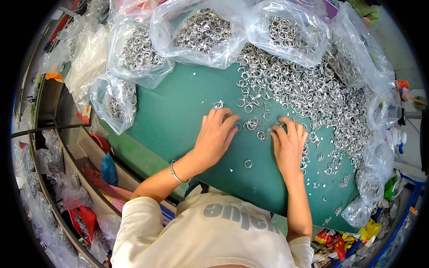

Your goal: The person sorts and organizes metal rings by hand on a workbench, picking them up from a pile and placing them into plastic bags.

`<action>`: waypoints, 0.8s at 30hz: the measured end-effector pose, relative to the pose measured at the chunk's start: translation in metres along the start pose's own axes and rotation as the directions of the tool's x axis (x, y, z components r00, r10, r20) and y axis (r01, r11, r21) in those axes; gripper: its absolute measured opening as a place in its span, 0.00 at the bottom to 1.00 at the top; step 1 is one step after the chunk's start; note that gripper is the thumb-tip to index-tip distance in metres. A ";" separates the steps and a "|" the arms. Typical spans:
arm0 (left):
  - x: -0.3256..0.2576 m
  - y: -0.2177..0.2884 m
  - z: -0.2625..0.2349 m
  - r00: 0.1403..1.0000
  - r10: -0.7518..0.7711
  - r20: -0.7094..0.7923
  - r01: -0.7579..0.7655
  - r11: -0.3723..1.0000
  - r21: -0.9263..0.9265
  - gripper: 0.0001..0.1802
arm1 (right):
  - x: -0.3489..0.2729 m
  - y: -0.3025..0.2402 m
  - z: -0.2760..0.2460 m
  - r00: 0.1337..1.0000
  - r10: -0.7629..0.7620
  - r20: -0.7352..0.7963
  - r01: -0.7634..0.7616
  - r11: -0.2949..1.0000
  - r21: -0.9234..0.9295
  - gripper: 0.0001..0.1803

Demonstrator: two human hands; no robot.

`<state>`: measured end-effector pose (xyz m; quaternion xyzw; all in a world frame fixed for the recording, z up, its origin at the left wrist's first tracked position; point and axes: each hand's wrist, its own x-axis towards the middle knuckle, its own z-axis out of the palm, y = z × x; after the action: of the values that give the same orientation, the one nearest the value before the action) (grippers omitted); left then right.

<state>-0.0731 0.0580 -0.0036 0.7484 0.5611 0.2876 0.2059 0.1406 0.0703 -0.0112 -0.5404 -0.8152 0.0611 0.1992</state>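
Observation:
My left hand point(216, 134) is over the green tabletop point(187, 96), its fingers curled and slightly blurred. A few silver-coloured metal rings point(218, 105) lie just beyond its fingertips, and another ring point(237, 127) is beside them. Whether those fingers grip anything is hidden. To the right, my right hand point(291, 145) has thumb and fingers drawn together, with a small blurred item at their tips. Between the hands sits a small cluster of rings point(253, 124). One single ring point(248, 164) lies nearer to me. A large heap of rings point(304, 87) spreads beyond my right hand.
Clear plastic bags point(203, 33) filled with metal pieces line the far edge. A smaller bag point(119, 102) stands at the left. Scattered rings and white bits point(316, 184) lie at the right. Left of the table, shelf compartments hold more bags and a red tray point(83, 223).

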 end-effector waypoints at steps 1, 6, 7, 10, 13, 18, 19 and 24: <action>0.005 -0.003 0.000 0.999 0.017 -0.038 -0.016 1.000 0.026 0.16 | 0.000 -0.002 -0.005 1.000 0.011 -0.012 -0.011 1.000 0.011 0.09; 0.037 -0.014 0.013 0.993 0.115 -0.024 -0.111 0.986 0.128 0.14 | -0.003 -0.002 -0.011 0.932 0.351 0.088 -0.313 0.656 0.687 0.09; 0.041 -0.017 0.018 0.987 0.158 -0.008 -0.155 0.976 0.151 0.14 | -0.003 0.000 -0.013 0.883 0.387 0.266 -0.418 0.393 0.819 0.10; 0.048 -0.019 0.021 0.981 0.192 0.039 -0.195 0.973 0.123 0.11 | -0.006 0.002 -0.021 0.732 0.316 0.604 -0.530 -0.295 0.795 0.13; 0.043 -0.018 0.014 0.978 0.195 0.074 -0.198 0.980 0.028 0.08 | -0.008 0.000 -0.030 0.664 0.277 0.694 -0.480 -0.554 0.680 0.13; 0.038 -0.020 0.010 0.988 0.152 0.024 -0.151 0.988 -0.005 0.07 | 0.014 -0.001 -0.047 0.772 0.219 0.596 -0.612 0.005 0.791 0.10; 0.039 -0.017 0.007 0.994 0.107 0.016 -0.106 0.993 -0.059 0.06 | 0.030 -0.007 -0.057 0.826 0.255 0.503 -0.540 0.099 0.836 0.10; 0.053 -0.002 -0.008 0.990 0.067 -0.122 -0.092 0.973 -0.213 0.07 | 0.140 -0.013 -0.072 0.837 -0.170 -0.519 0.256 0.962 0.099 0.09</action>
<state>-0.0685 0.1092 0.0117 0.7257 0.5065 0.3975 0.2425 0.1107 0.1829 0.0951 -0.4247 -0.7815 -0.0384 0.4554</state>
